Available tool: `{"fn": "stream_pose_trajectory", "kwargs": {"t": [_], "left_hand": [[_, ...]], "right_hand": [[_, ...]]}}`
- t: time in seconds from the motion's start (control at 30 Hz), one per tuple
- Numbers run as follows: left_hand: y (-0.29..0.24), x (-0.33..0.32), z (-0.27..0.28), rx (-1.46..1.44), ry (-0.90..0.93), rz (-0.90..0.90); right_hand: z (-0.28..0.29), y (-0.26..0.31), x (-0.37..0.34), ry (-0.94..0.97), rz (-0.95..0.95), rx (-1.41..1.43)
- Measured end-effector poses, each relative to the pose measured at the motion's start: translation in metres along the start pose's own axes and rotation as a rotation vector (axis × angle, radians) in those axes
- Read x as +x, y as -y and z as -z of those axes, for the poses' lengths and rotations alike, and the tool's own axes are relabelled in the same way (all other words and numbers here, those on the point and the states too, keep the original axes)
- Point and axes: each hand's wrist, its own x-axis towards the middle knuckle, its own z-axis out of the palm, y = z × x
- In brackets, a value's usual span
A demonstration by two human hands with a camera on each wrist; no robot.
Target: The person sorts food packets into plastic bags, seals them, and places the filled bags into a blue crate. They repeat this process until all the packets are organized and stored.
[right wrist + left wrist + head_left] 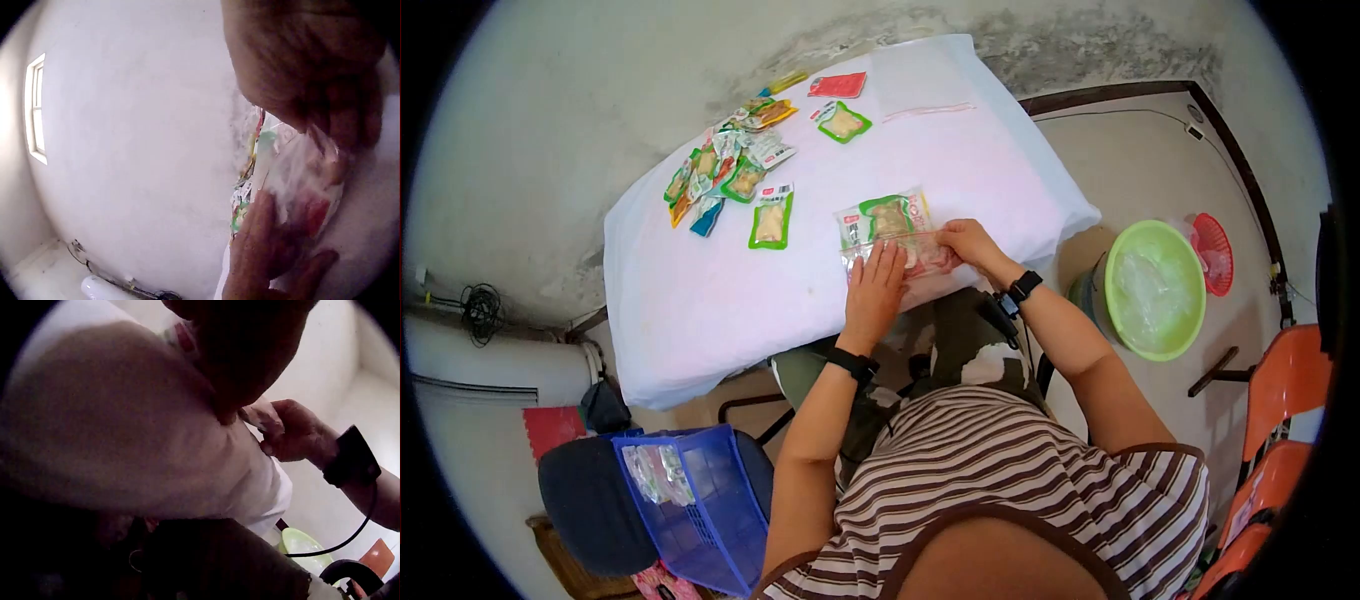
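A clear bag with several food packets in it lies near the table's front edge. My left hand rests on its lower part with the fingers straight. At its right end, my right hand pinches the bag's edge. In the right wrist view, the crinkled plastic runs from the right hand to the left hand, with a red patch showing through. The left wrist view is dark; the right hand there holds a corner of the bag.
Loose packets lie in a pile at the table's back left, with single packets nearby. A flat clear bag and a red packet lie at the back. A green basin stands right, a blue crate lower left.
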Motion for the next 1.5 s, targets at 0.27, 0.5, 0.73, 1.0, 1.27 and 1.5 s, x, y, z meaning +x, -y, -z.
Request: {"fn": "stream_pose_trajectory", "kwargs": {"t": [0.27,0.5,0.73,1.0,1.27,1.5], "left_hand": [[0.022,-0.005,-0.016,-0.079,-0.098,0.046],[0.039,0.018,0.007,-0.051,-0.125,0.114],[0.060,-0.017,0.094,-0.417,-0.476,0.391],[0.042,-0.250,0.309,0.018,-0.625,1.065],[0.012,-0.398,0.434,0.343,-0.524,1.424],[0.007,-0.458,0.429,0.201,-0.397,1.585]], "right_hand": [[-0.001,0.018,-0.011,0.149,0.080,0.115],[0.009,0.035,-0.003,0.124,-0.068,0.325],[-0.065,0.113,-0.045,0.443,0.146,0.378],[-0.174,0.111,-0.080,0.753,0.232,-0.096],[-0.412,0.108,-0.119,1.197,0.983,-0.795],[-0.604,0.026,-0.113,1.308,1.795,-1.039]]}}
